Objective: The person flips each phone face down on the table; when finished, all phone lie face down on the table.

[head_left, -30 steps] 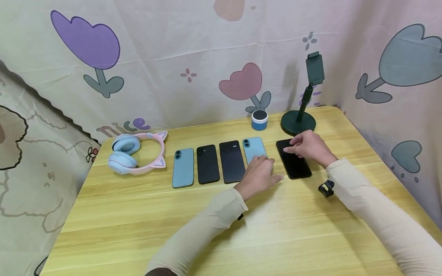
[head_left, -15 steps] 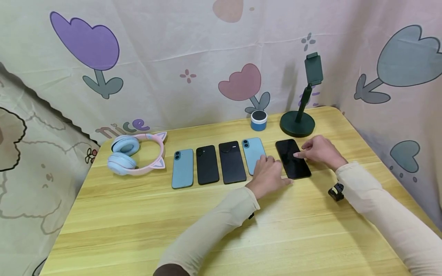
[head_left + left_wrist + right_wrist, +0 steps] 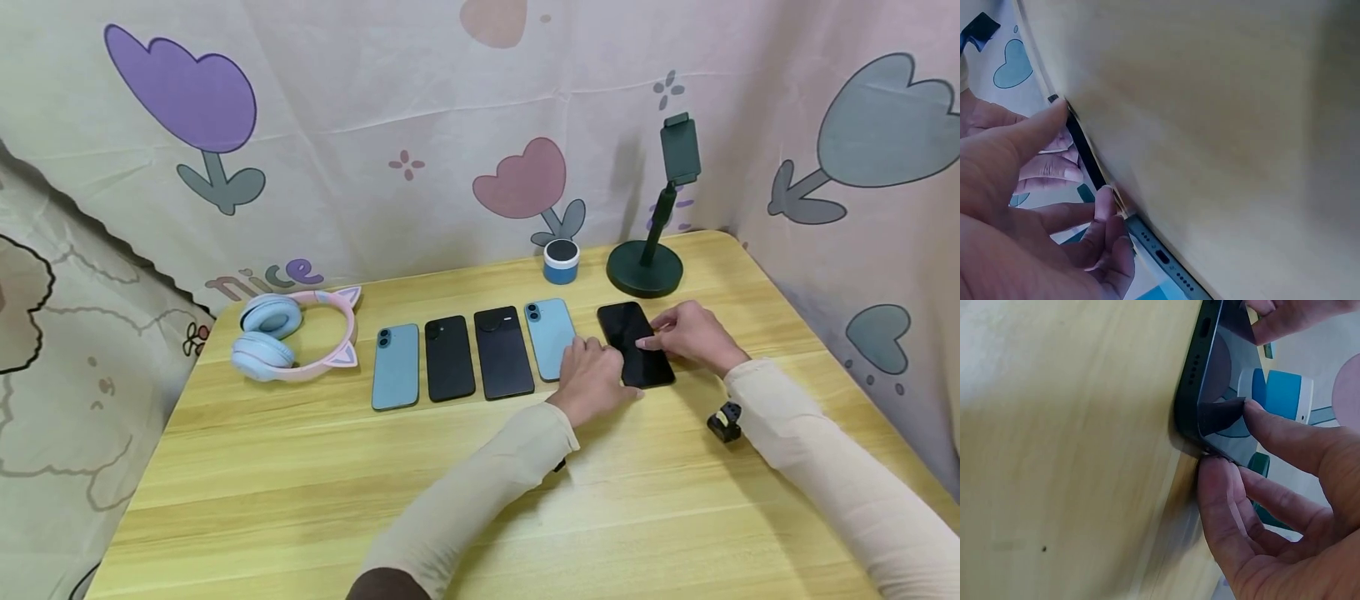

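A phone [image 3: 633, 337] with a glossy black face lies on the table at the right end of a row of phones. My right hand [image 3: 693, 335] pinches its right edge: in the right wrist view the thumb [image 3: 1263, 419] is on the screen and the fingers [image 3: 1219, 487] are at the side. Coming from the other side, my left hand [image 3: 591, 379] holds the same phone at its near left corner, thumb [image 3: 1047, 125] and forefinger [image 3: 1105, 203] apart along its edge. Just left of that hand lies a light blue phone [image 3: 551, 333].
Farther left lie a dark phone with a round camera [image 3: 504, 354], a black phone [image 3: 450, 358] and another light blue phone [image 3: 396, 367]. Cat-ear headphones [image 3: 345, 325] rest at the left. A blue-white jar [image 3: 561, 265] and a dark green phone stand [image 3: 645, 268] are behind.
My right hand has moved from over the black screen to the phone's right edge. My left hand has moved right, from the light blue phone to the black-faced phone's near left corner.
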`<act>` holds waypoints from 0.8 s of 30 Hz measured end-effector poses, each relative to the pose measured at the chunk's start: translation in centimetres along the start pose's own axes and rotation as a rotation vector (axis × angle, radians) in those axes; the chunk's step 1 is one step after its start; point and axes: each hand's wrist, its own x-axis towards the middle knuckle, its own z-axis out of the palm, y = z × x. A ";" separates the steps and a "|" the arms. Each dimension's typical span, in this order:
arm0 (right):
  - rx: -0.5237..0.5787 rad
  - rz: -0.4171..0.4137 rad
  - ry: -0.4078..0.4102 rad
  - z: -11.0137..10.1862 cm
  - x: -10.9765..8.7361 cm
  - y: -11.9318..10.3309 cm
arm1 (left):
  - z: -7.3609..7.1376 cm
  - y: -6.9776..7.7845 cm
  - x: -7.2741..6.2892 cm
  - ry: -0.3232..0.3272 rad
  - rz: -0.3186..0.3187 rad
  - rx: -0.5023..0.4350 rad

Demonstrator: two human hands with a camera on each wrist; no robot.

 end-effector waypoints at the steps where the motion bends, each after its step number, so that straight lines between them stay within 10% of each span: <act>1: 0.001 0.000 0.003 0.0 0.0 0.0 | 0.0 0.1 0.1 -0.001 -0.006 0.006; 24: 0.070 0.051 -0.031 0.6 0.7 -1.3 | -0.2 -0.6 0.3 0.013 -0.090 -0.204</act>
